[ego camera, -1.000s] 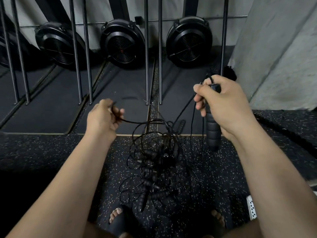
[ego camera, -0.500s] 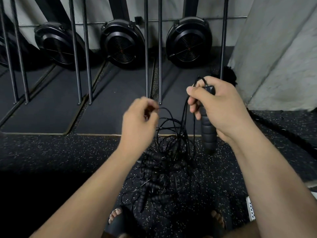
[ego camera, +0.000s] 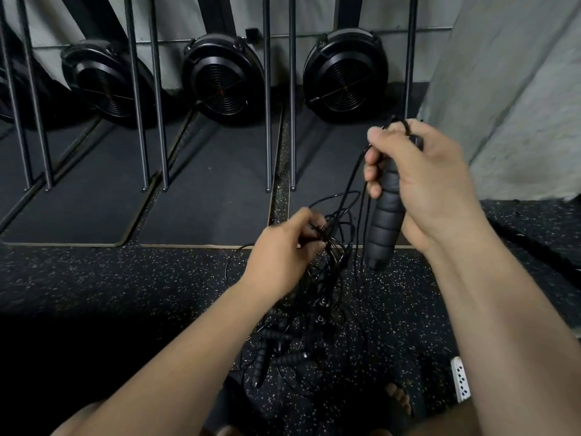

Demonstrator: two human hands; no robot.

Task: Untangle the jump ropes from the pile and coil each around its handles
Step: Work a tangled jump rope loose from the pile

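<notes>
The right hand point(ego camera: 430, 187) clasped a black handle point(ego camera: 384, 228). The left hand point(ego camera: 283, 250) pinched cords point(ego camera: 341, 196) above the pile point(ego camera: 283, 357). Speckled floor point(ego camera: 125, 278) spread to the left.

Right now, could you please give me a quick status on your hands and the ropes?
Right hand gripping one handle. Left hand pinching cords above the pile. Pile tangled on the floor, nothing coiled yet.

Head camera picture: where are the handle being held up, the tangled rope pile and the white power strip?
jump rope handle point(ego camera: 384, 226), head view, middle of its ribbed grip.
rope pile point(ego camera: 288, 359), head view, a loose handle lying in the tangle.
power strip point(ego camera: 460, 379), head view, middle of its white face.
</notes>
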